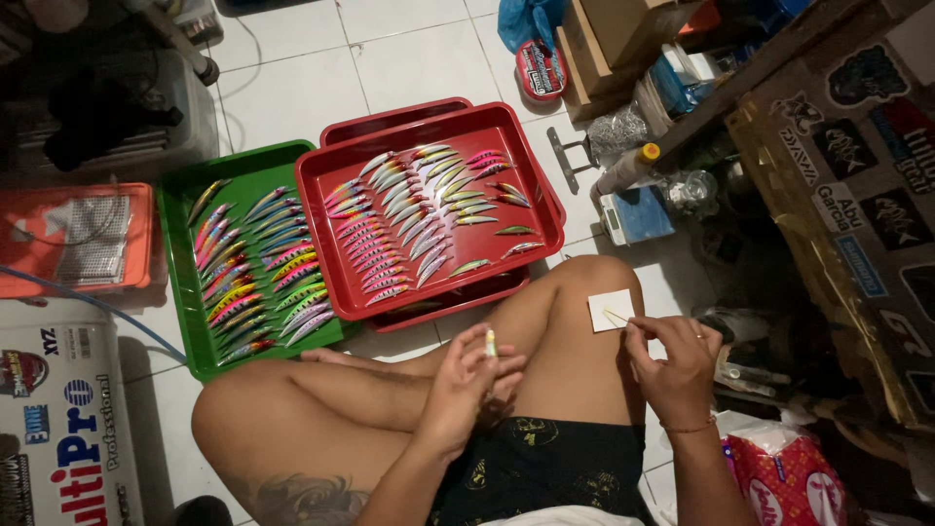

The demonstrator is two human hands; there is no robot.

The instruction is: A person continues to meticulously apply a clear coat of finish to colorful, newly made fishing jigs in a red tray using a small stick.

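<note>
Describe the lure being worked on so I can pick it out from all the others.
Skip the red tray and green tray of lures on the floor. Look nearer, above the crossed legs: the left hand pinches one small lure upright. It alone is off the trays.

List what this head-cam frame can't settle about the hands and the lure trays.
- Lure in the left hand: fingers cover most of it; shape and colour unclear.
- Thin stick in the right hand, tip on the white card: too small to identify.
- Lower red tray: mostly hidden under the top red tray.
- Green tray: right part under the red trays.
</note>
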